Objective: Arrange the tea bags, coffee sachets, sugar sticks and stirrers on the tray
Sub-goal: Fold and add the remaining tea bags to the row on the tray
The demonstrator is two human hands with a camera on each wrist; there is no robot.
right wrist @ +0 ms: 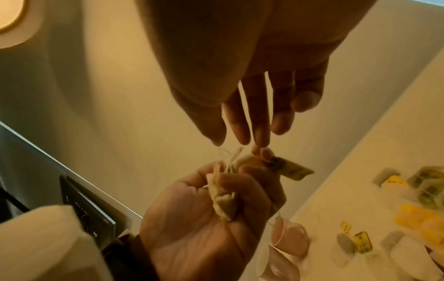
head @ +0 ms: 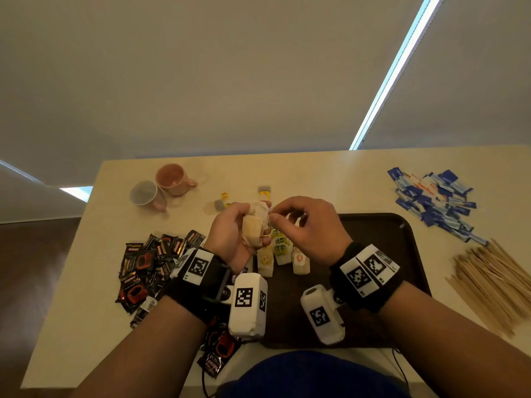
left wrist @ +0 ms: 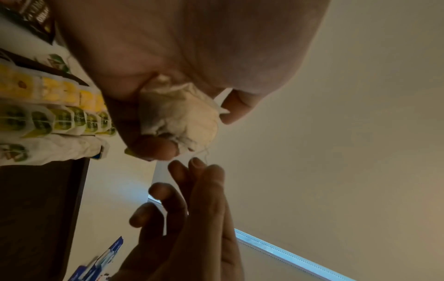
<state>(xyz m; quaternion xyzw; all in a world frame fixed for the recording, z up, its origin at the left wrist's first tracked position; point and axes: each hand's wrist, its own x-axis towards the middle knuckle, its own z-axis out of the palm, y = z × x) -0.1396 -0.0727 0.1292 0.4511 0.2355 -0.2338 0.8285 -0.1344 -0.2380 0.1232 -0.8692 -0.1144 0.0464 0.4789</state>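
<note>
A: What's on the table?
B: A tray with tea bags lined up on it.
A: And the hands?
B: Above its left edge. The left hand clutches a bunch of bags; the right hand pinches their strings.

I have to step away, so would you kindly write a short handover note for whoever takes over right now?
Left hand grips a bunch of tea bags; right hand picks at their strings.
Done: a few rows of tea bags lie on the tray.
Left: coffee sachets, sugar sticks and stirrers lie on the table, plus loose tea bags near the cups.
</note>
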